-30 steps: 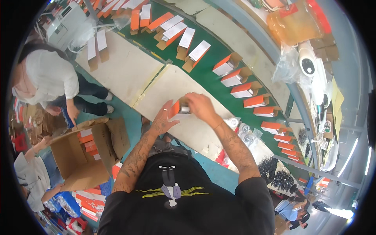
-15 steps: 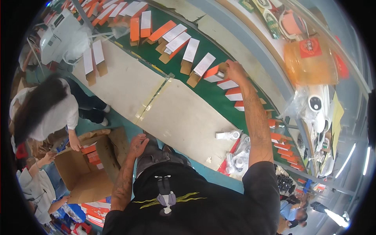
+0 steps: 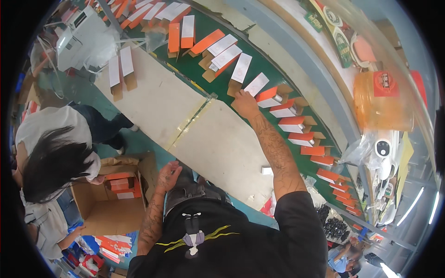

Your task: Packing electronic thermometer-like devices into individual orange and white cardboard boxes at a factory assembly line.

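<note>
Nearest, left hand (image 3: 168, 175): down by the hip, just off the near edge of the pale worktable (image 3: 218, 148), fingers loosely apart and a little curled, nothing in them, forearm running back toward the body. Beside it, lower left, an open cardboard carton (image 3: 109, 204) with a few orange-and-white boxes inside, and a dark-haired co-worker (image 3: 55, 157) bent over it.

Farther out, right arm stretched nearly straight across the worktable. Right hand (image 3: 244, 103): at the near edge of the green conveyor belt (image 3: 194, 69), palm down, fingers resting on a small orange-and-white box (image 3: 266, 96). Whether clamped on it or merely touching: cannot tell.

The box: long, narrow, white on the broad face, orange along the side, brown end flaps open at its far end, lying flat on the belt among others.

Beyond, a row of matching boxes (image 3: 296, 125) curving away to the right along the belt, flaps likewise open, more of them up the belt to the left. Farthest, an orange tub (image 3: 382, 99) on the shelf behind the belt.
</note>
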The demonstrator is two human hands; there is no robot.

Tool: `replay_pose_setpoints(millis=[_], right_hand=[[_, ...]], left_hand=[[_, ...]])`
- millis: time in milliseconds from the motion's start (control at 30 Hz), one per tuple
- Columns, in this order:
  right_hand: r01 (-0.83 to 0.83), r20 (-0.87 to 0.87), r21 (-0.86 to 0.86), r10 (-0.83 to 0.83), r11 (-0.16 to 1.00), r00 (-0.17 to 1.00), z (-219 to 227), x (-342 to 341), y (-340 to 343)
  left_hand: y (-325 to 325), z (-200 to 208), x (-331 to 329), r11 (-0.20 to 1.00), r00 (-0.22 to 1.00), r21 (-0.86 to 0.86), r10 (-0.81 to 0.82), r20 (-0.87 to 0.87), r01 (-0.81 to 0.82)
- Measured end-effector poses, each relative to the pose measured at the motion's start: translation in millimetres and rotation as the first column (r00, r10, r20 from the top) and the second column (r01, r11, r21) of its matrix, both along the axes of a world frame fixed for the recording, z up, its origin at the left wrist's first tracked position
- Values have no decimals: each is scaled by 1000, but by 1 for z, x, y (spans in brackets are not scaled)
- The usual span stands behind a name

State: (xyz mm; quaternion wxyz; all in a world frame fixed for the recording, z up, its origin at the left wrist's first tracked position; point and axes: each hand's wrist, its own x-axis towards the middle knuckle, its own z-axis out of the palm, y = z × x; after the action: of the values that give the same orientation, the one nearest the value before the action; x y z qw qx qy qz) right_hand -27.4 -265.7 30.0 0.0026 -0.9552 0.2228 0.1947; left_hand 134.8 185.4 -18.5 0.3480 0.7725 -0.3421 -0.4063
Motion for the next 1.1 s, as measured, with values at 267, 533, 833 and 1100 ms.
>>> replay_pose_setpoints(millis=[267, 533, 833, 1100], right_hand=[[96, 768, -24, -43, 995, 639, 79, -28, 61], [73, 826, 503, -504, 861, 252, 105, -84, 205], [510, 394, -130, -428, 850, 814, -57, -376, 216], [527, 72, 79, -532, 846, 843, -58, -319, 212]], left_hand=[[-49, 48, -44, 974, 990, -222, -2, 140, 34], [-137, 126, -117, 950, 981, -308, 101, 165, -46], [-98, 70, -167, 918, 979, -353, -201, -14, 183], [-78, 31, -131, 927, 936, -200, -274, 220, 318]])
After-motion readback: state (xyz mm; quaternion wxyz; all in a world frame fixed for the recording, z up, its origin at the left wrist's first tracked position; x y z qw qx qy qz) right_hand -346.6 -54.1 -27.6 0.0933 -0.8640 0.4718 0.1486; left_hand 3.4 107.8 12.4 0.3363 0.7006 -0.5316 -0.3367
